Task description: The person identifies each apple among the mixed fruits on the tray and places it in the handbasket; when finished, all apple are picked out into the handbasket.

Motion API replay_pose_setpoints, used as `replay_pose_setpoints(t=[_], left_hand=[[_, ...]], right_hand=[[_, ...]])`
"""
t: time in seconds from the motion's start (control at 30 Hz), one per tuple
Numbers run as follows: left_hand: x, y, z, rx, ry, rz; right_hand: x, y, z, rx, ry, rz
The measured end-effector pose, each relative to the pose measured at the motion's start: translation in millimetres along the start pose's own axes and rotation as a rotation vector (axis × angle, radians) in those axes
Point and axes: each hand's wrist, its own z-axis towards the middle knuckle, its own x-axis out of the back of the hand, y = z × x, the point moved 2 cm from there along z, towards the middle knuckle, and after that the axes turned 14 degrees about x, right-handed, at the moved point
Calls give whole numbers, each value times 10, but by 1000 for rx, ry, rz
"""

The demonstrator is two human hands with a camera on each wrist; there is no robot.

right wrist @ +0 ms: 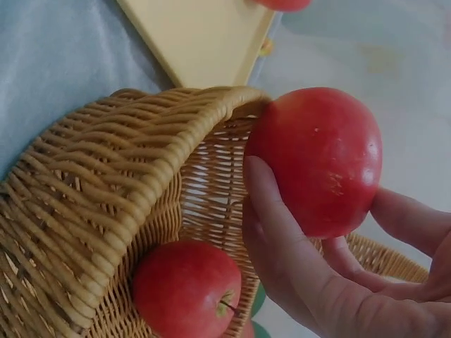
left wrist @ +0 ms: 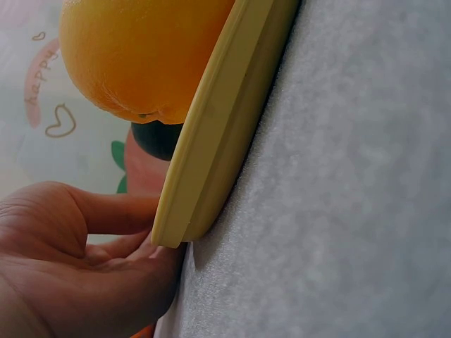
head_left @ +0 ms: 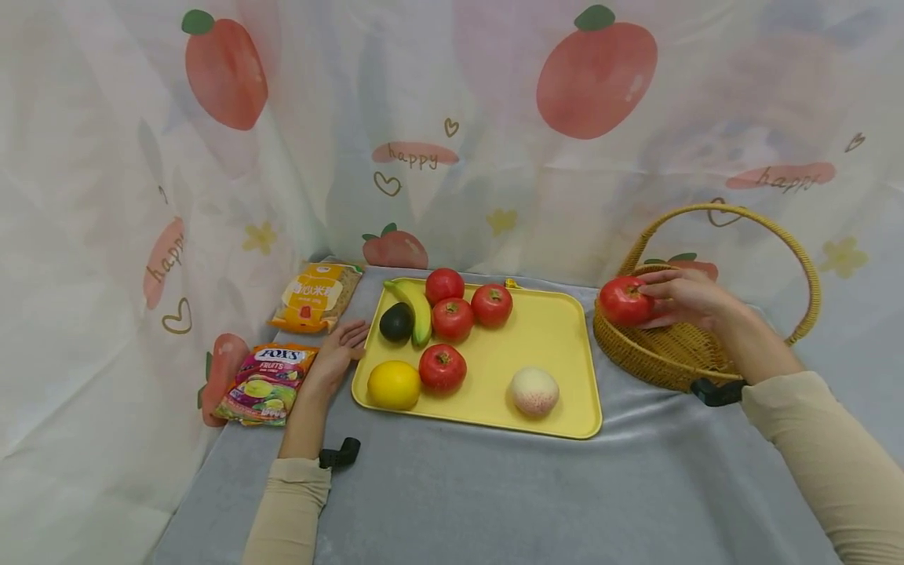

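My right hand [head_left: 681, 297] holds a red apple [head_left: 625, 301] between thumb and fingers, over the left rim of a wicker basket [head_left: 664, 377]. Inside the basket, the right wrist view shows another red apple [right wrist: 187, 289] with its stem. At the left edge of a yellow tray [head_left: 494, 420], my left hand [head_left: 337, 357] touches the rim with its fingers fairly straight. The tray carries several red apples [head_left: 442, 369], a yellow-orange citrus fruit [head_left: 393, 385], a dark avocado [head_left: 397, 322], a greenish banana [head_left: 421, 314] and a pale peach [head_left: 534, 391].
Left of the tray lie an orange food packet [head_left: 314, 298] and a purple candy bag [head_left: 264, 384]. The basket's tall handle [head_left: 734, 210] arches above my right hand. Grey cloth [head_left: 494, 494] covers the table, and a printed curtain [head_left: 487, 94] hangs behind.
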Motion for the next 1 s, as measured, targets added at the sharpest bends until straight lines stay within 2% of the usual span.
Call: replay_pose_setpoints(t=[0.3,0.7,1.0], left_hand=[[-10,-8,13,-11,-9,-4],[-6,-1,30,-12,-8,-26],[-7,3,14,-2,-2,-19]], right_hand=[[97,87,48,-10,15,-21],[99,138,173,-53,-31,-141],[129,319,267,-42,-61,-193]])
